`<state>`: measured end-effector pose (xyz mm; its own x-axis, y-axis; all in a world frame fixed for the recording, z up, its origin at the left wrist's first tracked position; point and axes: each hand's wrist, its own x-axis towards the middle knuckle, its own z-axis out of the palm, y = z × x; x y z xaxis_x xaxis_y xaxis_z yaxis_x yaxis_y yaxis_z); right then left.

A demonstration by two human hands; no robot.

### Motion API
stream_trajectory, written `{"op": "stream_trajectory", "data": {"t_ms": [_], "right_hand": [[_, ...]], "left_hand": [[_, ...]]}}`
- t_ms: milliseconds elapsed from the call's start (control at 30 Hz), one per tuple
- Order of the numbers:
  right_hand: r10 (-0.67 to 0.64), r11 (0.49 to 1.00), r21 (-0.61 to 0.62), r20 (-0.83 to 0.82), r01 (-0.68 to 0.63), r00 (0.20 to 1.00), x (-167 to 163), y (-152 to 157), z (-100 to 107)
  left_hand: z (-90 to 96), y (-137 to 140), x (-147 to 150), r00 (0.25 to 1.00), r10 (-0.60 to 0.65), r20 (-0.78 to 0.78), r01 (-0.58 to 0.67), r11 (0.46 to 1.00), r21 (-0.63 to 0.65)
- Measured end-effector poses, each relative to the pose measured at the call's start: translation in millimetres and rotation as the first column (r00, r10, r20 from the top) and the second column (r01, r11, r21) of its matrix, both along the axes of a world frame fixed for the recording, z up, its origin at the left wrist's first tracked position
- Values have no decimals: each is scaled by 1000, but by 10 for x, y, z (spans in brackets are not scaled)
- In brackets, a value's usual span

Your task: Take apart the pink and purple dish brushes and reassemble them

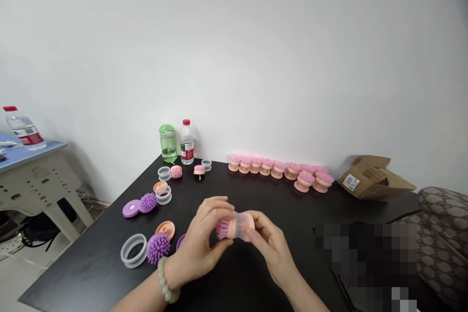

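Between both hands, above the table's front, a round scrub brush (241,225) lies on its side, with pink bristles, peach ends and a clear ring around its middle. My left hand (204,236) wraps the bristle end. At the peach cap end, my right hand (273,246) pinches with thumb and fingers. Left of my left hand are a purple bristle head (158,247), a peach cap (166,229) and a large clear ring (133,250). A purple piece (181,241) is partly hidden behind my left hand.
Finished-looking pink brushes (278,169) stand in a row along the wall. Further left are another purple head (148,203), a purple disc (131,208) and clear rings (164,195). A green bottle (168,144), a water bottle (187,142) and a cardboard box (376,178) stand at the back.
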<state>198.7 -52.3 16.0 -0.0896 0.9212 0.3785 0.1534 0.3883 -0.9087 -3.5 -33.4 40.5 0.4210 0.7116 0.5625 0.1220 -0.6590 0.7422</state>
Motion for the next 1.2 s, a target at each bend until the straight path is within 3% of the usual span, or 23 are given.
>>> {"op": "stream_trajectory", "data": {"t_ms": [167, 233, 500, 600, 700, 833, 933, 1000, 1100, 1200], "right_hand": [[-32, 994, 106, 53, 26, 998, -2, -20, 10], [-49, 990, 134, 78, 39, 996, -2, -20, 7], [-59, 991, 129, 118, 43, 991, 25, 24, -51], [-174, 951, 296, 288, 86, 942, 26, 40, -52], [-225, 903, 430, 486, -7, 845, -5, 49, -56], [-177, 948, 318, 596, -28, 783, -83, 75, -116], [-189, 978, 181, 588, 100, 787, -90, 165, -196], [-263, 963, 112, 576, 244, 774, -29, 295, -248], [-404, 888, 62, 580, 456, 707, 185, 596, -298], [-500, 779, 9, 613, 627, 612, 509, 943, -294]], "left_hand": [[9, 35, -1, 999, 37, 28, -28, 965, -262], [19, 52, 7, 999, 39, -5, -39, 955, -296], [-10, 31, -4, 993, 81, -91, -76, 996, 51], [-76, 77, -4, 964, 180, -198, -169, 983, 73], [-190, 133, 27, 908, 261, -327, -225, 964, 145], [-364, 173, 83, 895, 249, -370, -177, 959, 220], [-448, 193, 99, 907, 253, -338, -166, 950, 265], [-468, 205, 99, 908, 274, -318, -176, 936, 303], [-462, 207, 98, 904, 293, -310, -184, 923, 337], [-445, 187, 103, 899, 296, -322, -177, 919, 351]]}}
